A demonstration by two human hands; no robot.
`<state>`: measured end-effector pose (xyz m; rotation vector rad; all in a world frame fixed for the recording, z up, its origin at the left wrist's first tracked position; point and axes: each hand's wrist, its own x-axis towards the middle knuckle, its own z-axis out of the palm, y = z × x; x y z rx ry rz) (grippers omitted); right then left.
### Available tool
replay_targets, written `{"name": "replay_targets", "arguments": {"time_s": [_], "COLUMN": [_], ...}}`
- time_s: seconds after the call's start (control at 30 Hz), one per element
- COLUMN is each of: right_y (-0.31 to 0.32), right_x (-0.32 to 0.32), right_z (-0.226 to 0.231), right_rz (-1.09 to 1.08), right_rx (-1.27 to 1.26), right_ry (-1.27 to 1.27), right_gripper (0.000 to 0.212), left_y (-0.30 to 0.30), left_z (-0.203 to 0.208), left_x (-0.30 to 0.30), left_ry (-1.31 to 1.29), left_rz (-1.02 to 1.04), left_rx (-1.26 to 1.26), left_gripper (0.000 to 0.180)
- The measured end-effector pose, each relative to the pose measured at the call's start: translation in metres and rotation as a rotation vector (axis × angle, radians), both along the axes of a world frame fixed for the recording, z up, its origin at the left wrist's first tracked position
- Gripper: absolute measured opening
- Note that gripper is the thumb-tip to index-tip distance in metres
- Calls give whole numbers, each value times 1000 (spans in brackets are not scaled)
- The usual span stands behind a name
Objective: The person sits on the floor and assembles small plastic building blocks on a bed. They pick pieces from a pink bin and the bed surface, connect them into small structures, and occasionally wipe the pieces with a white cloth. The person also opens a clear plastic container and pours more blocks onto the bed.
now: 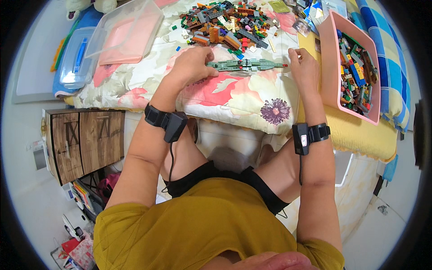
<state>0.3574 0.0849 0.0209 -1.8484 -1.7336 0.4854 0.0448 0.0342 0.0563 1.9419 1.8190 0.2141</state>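
A long, narrow, grey-green model built of toy bricks (249, 65) lies lengthwise across the flowered cloth, its red tip pointing right. My left hand (192, 65) is closed at its left end, thumb and fingers around that end and partly hiding it. Just past the red tip is my right hand (305, 67), fingers loosely bent and apart with nothing visible in them. Whether it touches the tip is hard to make out. Behind the model spreads a heap of loose toy bricks (225, 24) in brown, grey, green and other colours.
At the right a pink bin (330, 67) holds more mixed bricks. A clear plastic lid leans over a pink tray (119, 45) at the far left, beside a clear case with a blue handle (80, 54). The flowered cloth (216, 105) ends at the table's near edge.
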Motion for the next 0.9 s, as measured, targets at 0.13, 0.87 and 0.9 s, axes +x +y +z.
{"name": "replay_targets", "arguments": {"time_s": [0.13, 0.87, 0.9], "right_y": [0, 2, 1], "right_x": [-3, 4, 2], "right_z": [-3, -5, -4], "right_rz": [16, 68, 90], "right_rx": [77, 238, 246], "right_ry": [20, 32, 77], "right_gripper": [34, 33, 33], "left_y": [-5, -21, -24], "left_z": [-6, 25, 21], "left_x": [16, -89, -100], "left_ry": [104, 26, 40], "left_rz": [-98, 206, 249], "left_rx": [129, 486, 466], "left_gripper": [40, 34, 35]}}
